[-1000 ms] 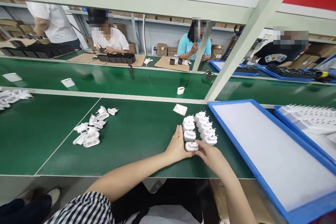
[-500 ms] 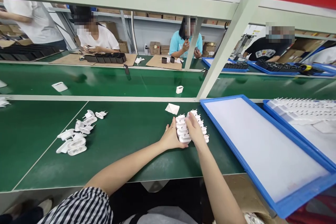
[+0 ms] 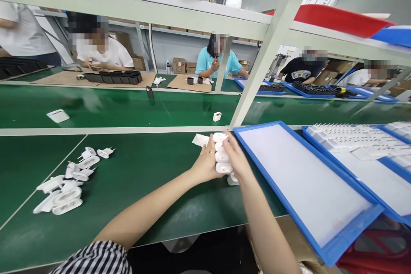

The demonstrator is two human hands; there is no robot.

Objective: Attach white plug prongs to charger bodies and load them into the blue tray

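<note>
- Grip of both hands together: the left hand (image 3: 204,165) clasps the left side of a row of rounded white plastic plugs (image 3: 221,156), and the right hand (image 3: 238,157) presses against its right side.
- More rounded white plugs (image 3: 233,180) show below the right palm, partly hidden by it.
- A black-and-white checked sleeve (image 3: 96,259) covers the upper left arm at the near edge.
- The smooth green desk (image 3: 144,188) spreads under the hands.
- Well to the left lies a loose heap of white oval plastic pieces with pins (image 3: 66,197), tipped at various angles.
- A folded white paper slip (image 3: 199,140) lies just beyond the left hand.
- Right of the hands is a blue-rimmed tray with a white base (image 3: 305,171); beside it, a second blue-rimmed tray (image 3: 362,184) bears rows of white pinned plugs (image 3: 349,137).
- Past a pale rail (image 3: 144,130), a green strip (image 3: 144,109) carries a flat white piece (image 3: 58,115) and a small white block (image 3: 217,116).
- Farther off, co-workers sit near black open boxes (image 3: 112,77).
</note>
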